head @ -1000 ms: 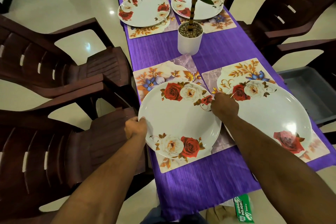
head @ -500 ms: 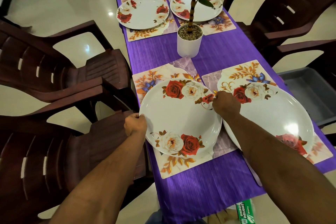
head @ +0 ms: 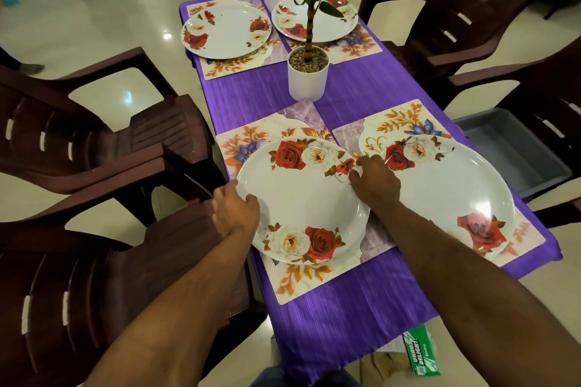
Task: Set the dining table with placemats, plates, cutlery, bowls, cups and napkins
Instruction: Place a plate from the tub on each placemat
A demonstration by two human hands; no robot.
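Observation:
A white plate with red and white roses (head: 303,198) lies on the near left floral placemat (head: 301,281). My left hand (head: 235,210) grips its left rim and my right hand (head: 374,181) grips its right rim. A second rose plate (head: 449,198) sits on the near right placemat (head: 408,116). At the far end, two more rose plates (head: 228,31) (head: 330,27) rest on their own placemats; the right one is partly hidden by the plant.
A potted plant in a white pot (head: 308,78) stands mid-table on the purple cloth (head: 345,311). Dark brown plastic chairs (head: 94,148) (head: 456,19) line both sides. A grey tray (head: 512,151) sits at the right. A green box (head: 419,352) lies under the near edge.
The plate in my hands has shifted slightly away from me on the near left placemat, so more of the mat's near edge shows. Both hands keep their hold.

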